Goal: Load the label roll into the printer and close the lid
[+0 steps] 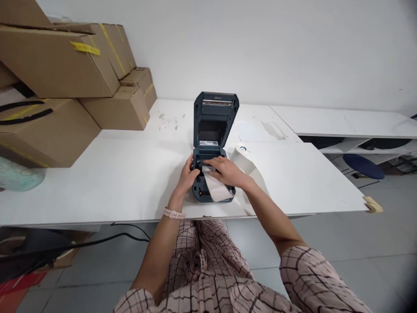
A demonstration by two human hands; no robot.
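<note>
A dark label printer [214, 117] stands on the white table with its lid raised and its inside exposed. My left hand [188, 176] grips the left side of the printer's base, thumb over the rim. Over the open base, my right hand [228, 171] reaches in from the right with its fingers bent around a white label strip [217, 187]. That strip slants down across the printer's front edge; its upper end is partly hidden by my fingers. Just right of the printer lies a label roll [242, 151], and a loose length of label paper [259, 179] trails from it toward me.
Cardboard boxes [61, 63] are stacked on the table's left, beside a pale green wrapped object [19, 176]. The white table [130, 187] ends close to my body, with a padded corner [373, 204] at right. A blue stool [364, 166] stands farther right; a black cable [107, 240] hangs below.
</note>
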